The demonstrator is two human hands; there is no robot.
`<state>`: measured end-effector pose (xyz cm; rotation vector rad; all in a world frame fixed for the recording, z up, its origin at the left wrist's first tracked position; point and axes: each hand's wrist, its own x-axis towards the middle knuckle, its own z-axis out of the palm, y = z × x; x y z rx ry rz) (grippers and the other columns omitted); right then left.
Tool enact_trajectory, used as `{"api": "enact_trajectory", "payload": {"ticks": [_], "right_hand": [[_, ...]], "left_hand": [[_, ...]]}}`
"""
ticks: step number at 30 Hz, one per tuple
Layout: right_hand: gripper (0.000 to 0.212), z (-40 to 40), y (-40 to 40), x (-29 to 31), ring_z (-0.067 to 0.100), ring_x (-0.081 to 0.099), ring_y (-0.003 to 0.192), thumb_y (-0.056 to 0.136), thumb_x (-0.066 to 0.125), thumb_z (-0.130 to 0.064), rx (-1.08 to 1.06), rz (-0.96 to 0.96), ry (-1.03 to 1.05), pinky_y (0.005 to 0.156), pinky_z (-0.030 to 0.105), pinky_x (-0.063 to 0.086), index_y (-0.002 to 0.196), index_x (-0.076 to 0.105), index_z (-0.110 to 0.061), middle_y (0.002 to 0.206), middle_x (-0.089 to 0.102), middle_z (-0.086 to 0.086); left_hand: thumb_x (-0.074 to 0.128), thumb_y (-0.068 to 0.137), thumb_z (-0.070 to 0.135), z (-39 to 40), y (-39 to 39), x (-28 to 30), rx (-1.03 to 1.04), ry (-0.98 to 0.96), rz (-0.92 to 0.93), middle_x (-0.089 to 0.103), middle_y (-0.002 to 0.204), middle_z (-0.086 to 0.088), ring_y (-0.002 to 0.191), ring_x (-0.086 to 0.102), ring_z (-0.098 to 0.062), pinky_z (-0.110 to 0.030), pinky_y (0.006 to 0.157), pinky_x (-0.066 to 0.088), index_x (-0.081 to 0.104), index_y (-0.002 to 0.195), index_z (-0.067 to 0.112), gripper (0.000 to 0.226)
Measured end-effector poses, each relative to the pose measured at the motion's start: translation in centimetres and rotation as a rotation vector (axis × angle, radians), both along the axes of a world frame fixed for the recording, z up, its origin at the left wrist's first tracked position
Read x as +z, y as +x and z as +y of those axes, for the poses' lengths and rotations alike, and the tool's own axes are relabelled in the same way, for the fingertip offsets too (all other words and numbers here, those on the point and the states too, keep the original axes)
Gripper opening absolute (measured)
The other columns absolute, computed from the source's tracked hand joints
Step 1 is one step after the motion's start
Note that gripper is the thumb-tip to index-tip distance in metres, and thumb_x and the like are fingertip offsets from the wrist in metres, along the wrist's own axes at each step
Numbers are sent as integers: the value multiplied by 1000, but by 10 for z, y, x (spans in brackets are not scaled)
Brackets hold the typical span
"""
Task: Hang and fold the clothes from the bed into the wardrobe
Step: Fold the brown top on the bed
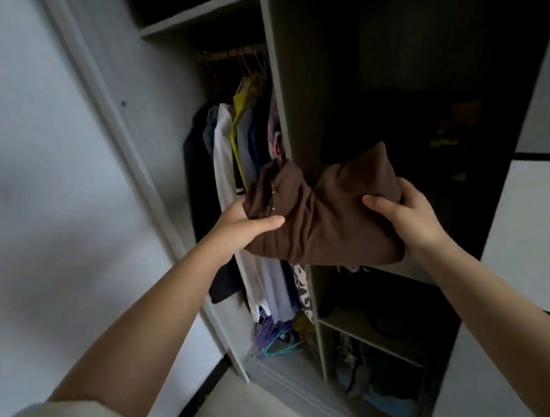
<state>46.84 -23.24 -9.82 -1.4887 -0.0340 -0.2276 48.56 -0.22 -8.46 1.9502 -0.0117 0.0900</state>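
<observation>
The wardrobe [275, 75] stands open, with hung clothes [240, 164] on its left side and dark shelves on the right. A folded brown top [321, 217] is held up in front of a shelf [402, 268]. It looks soft, light and floppy, so holding both ends works best. The left hand [238, 226] grips one end. The right hand [407, 213] grips the other, thumbs on top.

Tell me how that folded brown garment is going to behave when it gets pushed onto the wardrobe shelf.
The brown garment looks soft and floppy: it creases and sags between the left hand and the right hand. It probably needs support from both sides, or the fold may slump open. It seems light, since thumbs and fingers alone carry it.
</observation>
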Motion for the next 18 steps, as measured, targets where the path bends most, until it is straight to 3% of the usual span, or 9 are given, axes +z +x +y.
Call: {"api": "enact_trajectory", "payload": {"ticks": [2, 6, 9, 13, 18], "right_hand": [[34, 5, 19, -1, 16, 56, 91, 86, 62, -19, -142, 8, -73, 74, 24, 48, 117, 48, -20, 103, 56, -2], [36, 0, 63, 1, 23, 54, 110, 93, 52, -25, -476, 11, -4, 94, 35, 45, 128, 43, -22, 109, 53, -3], [46, -10, 94, 9, 25, 46, 124, 96, 46, -27, -678, -40, 15, 94, 23, 34, 139, 34, -21, 127, 50, 2], [50, -19, 130, 16, 22, 43, 125, 95, 47, -25, -839, -133, 39, 88, 19, 32, 142, 29, -19, 138, 43, 4], [56, -40, 163, 21, 24, 41, 127, 94, 50, -24, -994, -154, 85, 92, 22, 31, 144, 26, -17, 141, 41, 6]], "left_hand": [[76, 74, 20, -10, 52, 7, -118, 188, -7, 57, 122, -1, 115, 53, -21, -30, 96, 43, 52, 123, 15, 55], [75, 67, 26, -60, 144, 23, -236, 187, -49, 53, 124, 1, 115, 49, -20, -28, 95, 41, 47, 130, 11, 70], [63, 77, 13, -100, 195, 42, -309, 11, -50, 52, 117, -4, 111, 49, -25, -30, 88, 42, 46, 130, 13, 56], [58, 73, 9, -144, 249, 61, -395, -63, -83, 54, 107, -4, 103, 53, -25, -37, 92, 46, 53, 109, 16, 37], [56, 74, 8, -205, 299, 76, -585, 70, -133, 52, 81, 1, 82, 52, -20, -27, 73, 44, 54, 75, 17, 10]]}}
